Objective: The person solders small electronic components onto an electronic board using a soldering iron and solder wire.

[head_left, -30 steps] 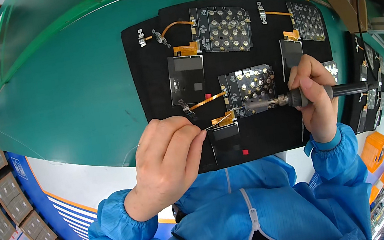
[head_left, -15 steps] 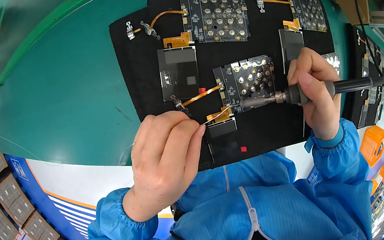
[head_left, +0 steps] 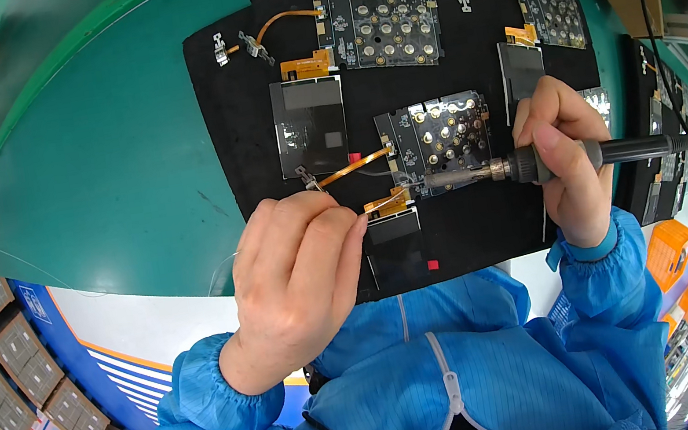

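Note:
My left hand (head_left: 292, 285) is closed in a pinch on a thin solder wire (head_left: 382, 204), whose end reaches the tip of a soldering iron. My right hand (head_left: 571, 159) grips the dark handle of that soldering iron (head_left: 524, 167), held nearly level and pointing left. The tip meets the lower left edge of a circuit board (head_left: 449, 135) with round metal key contacts. There an orange flex cable (head_left: 388, 202) joins a small dark display (head_left: 395, 250). Another orange ribbon (head_left: 357, 167) runs from the board to a small metal part (head_left: 307, 178) just above my left fingers.
A black mat (head_left: 236, 115) bears the work. Behind lie another key board (head_left: 396, 25) with its display (head_left: 310, 126), and a third board (head_left: 552, 10) with a display (head_left: 522, 68) at the right. An iron cord (head_left: 646, 18) hangs far right. Green table surface (head_left: 105, 162) extends left.
The boards and mat appear slightly farther up and left in the picture. A faint wisp of smoke now shows near the iron tip. Both hands keep their holds.

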A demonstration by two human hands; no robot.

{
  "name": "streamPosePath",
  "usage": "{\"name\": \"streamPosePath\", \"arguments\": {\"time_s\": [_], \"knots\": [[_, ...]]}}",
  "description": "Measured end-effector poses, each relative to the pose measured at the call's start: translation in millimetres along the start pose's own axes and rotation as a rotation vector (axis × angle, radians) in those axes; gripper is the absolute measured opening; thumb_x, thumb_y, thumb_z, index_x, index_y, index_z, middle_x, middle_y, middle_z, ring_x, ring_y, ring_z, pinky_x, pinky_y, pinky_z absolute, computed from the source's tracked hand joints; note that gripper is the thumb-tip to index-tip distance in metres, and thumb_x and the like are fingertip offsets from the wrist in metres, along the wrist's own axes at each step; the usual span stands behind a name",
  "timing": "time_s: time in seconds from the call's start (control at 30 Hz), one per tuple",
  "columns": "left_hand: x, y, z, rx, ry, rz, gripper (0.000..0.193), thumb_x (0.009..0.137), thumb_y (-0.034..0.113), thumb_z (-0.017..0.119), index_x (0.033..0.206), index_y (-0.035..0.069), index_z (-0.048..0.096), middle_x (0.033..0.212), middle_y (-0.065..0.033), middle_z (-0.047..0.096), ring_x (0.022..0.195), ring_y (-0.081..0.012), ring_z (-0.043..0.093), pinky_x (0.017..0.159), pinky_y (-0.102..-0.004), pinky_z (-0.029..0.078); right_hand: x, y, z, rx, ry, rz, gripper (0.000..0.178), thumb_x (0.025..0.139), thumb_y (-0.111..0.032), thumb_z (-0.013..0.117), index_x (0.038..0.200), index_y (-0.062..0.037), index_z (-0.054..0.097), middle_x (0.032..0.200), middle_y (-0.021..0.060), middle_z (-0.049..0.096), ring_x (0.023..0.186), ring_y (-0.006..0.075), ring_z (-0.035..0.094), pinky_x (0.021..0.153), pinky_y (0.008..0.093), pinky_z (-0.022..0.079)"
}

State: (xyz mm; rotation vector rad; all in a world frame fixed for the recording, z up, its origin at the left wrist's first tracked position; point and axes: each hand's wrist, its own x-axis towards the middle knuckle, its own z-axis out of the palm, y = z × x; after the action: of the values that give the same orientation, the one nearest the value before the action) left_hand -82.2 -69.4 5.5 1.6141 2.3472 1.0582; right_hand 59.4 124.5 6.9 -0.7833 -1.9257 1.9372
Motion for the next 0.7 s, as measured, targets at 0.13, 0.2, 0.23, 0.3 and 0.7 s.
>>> {"name": "streamPosePath", "arguments": {"time_s": [0.13,0.2,0.23,0.3,0.7], "knots": [[1.2,0.0,3.5,-0.016,0.004,0.013,0.02,0.062,-0.01,0.07,0.075,-0.002,0.058,0.077,-0.011,0.058,0.067,-0.0232,0.057,0.055,-0.03,0.045,-0.6,-0.9,-1.5,-0.014,-0.03,-0.019,0.019,0.081,-0.019,0.054,0.072,-0.0054,0.045,0.068,0.0001,0.047,0.059,0.0037,0.037,0.053,0.0199,0.029],[1.7,0.0,4.9,-0.013,0.006,0.02,0.02,0.061,-0.01,0.07,0.075,-0.002,0.058,0.077,-0.0109,0.059,0.067,-0.0231,0.057,0.055,-0.03,0.045,-0.4,-1.7,-0.3,0.003,-0.015,-0.004,0.019,0.081,-0.019,0.054,0.072,-0.0055,0.045,0.068,0.0001,0.047,0.059,0.0037,0.037,0.053,0.0198,0.029],[1.9,0.1,5.2,-0.01,0.008,0.027,0.02,0.061,-0.01,0.07,0.075,-0.002,0.058,0.077,-0.0108,0.059,0.066,-0.023,0.057,0.055,-0.0299,0.045,-0.2,-1.8,0.2,0.02,0.0,0.01,0.018,0.081,-0.019,0.054,0.073,-0.0055,0.045,0.068,0.0001,0.047,0.059,0.0036,0.037,0.053,0.0197,0.029],[2.6,0.5,5.2,-0.01,0.005,0.03,0.02,0.061,-0.01,0.07,0.074,-0.002,0.058,0.077,-0.0108,0.059,0.066,-0.023,0.057,0.055,-0.0298,0.046,0.4,-0.1,-0.1,0.015,-0.013,-0.004,0.018,0.081,-0.019,0.054,0.073,-0.0055,0.045,0.068,0.0,0.047,0.059,0.0036,0.037,0.053,0.0196,0.028],[5.9,0.3,9.9,-0.038,0.012,0.052,0.019,0.061,-0.009,0.071,0.074,-0.001,0.059,0.076,-0.0102,0.058,0.065,-0.0227,0.056,0.054,-0.0297,0.045,2.6,-0.1,0.9,-0.002,-0.018,-0.009,0.017,0.081,-0.018,0.053,0.073,-0.0058,0.045,0.069,0.0001,0.047,0.059,0.0034,0.037,0.053,0.0193,0.028]]}}
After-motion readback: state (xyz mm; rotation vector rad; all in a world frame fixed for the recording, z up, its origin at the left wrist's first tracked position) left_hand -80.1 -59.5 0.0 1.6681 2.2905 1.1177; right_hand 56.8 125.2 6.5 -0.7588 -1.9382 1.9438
